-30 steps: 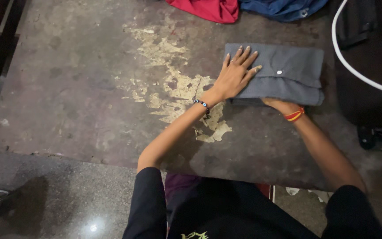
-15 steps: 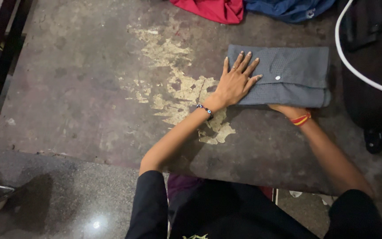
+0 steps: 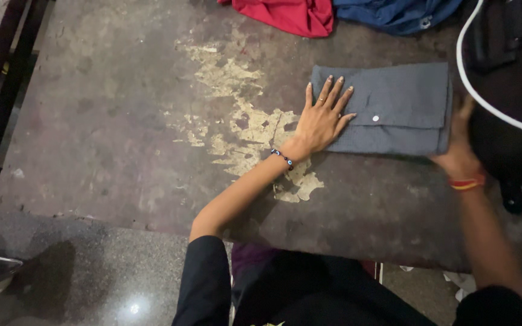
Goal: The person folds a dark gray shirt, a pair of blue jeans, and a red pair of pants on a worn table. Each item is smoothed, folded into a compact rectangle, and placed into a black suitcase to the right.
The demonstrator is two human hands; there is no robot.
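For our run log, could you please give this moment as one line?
left hand: flat on folded grey garment | right hand: at garment's right edge | table: worn | red cloth, blue cloth: far edge

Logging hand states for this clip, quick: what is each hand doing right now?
Left hand: open, flat on the folded grey shirt.
Right hand: open, at the shirt's right edge, holding nothing.

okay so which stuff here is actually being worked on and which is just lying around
In hand:
grey folded garment
left hand, flat on it
right hand, at its right edge

Lying about:
red cloth
blue cloth
white cable
worn table
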